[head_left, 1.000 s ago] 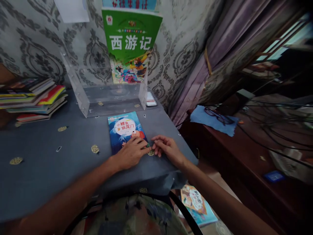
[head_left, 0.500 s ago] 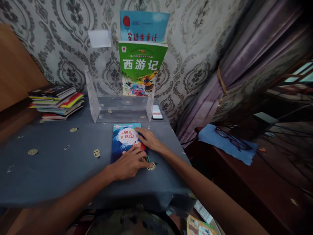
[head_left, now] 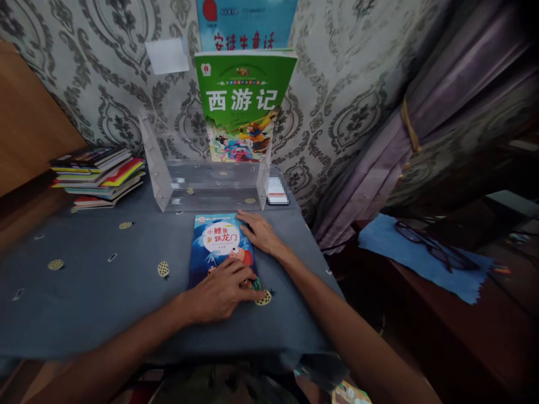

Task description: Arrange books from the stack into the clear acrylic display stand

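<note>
A blue children's book (head_left: 222, 238) with a white circle on its cover lies flat on the table in front of me. My left hand (head_left: 223, 289) rests on the lower part of the cover, fingers stretched out, thumb reaching past the right edge. At the book's upper right edge lies my right hand (head_left: 260, 231), its fingers extended and touching the border. Behind the book stands a clear acrylic rack (head_left: 210, 199). A green book (head_left: 246, 101) leans upright in it, with a light-blue book (head_left: 248, 25) behind, cut off by the top of the view.
A stack of books (head_left: 99, 177) sits at the table's back left. Right of the rack lies a small blurred-out white item (head_left: 278, 191). Beyond the table's right edge, glasses (head_left: 438, 247) rest on a blue cloth (head_left: 387, 241). A tied curtain (head_left: 379, 151) hangs at the right.
My right hand has slid off the cover towards the book's right edge. My left hand stays on the lower cover. The view has shifted slightly closer to the rack.
</note>
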A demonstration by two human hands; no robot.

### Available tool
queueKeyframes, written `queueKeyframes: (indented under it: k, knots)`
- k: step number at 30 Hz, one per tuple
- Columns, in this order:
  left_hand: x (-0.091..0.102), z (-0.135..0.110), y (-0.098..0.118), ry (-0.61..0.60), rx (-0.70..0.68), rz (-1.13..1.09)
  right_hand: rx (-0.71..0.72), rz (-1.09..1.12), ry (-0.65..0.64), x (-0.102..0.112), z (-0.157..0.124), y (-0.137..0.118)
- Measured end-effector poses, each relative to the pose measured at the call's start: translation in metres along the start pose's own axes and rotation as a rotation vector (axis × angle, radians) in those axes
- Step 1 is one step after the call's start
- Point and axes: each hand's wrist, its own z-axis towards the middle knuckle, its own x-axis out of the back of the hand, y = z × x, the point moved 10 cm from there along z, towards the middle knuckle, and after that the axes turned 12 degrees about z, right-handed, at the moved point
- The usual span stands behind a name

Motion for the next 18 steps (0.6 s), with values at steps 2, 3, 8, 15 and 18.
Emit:
queueKeyframes:
  k: [2, 3, 8, 15, 18]
  knots:
    - [0.002, 0.002, -0.001, -0.019, -0.017, 0.007, -0.003, -0.013, -0.013, -0.001, 0.000, 0.000]
    - [0.003, 0.004, -0.001, -0.034, -0.033, 0.013, -0.007, -0.022, -0.019, -0.002, 0.000, -0.001]
    - [0.007, 0.014, -0.003, -0.075, -0.114, 0.011, -0.023, -0.057, -0.036, -0.003, -0.001, -0.002]
    - [0.004, 0.020, -0.010, -0.054, -0.108, -0.098, -0.012, -0.053, -0.032, -0.004, -0.001, -0.002]
    - [0.004, 0.022, -0.015, -0.028, -0.077, -0.168, -0.009, -0.045, -0.031, -0.004, -0.002, -0.001]
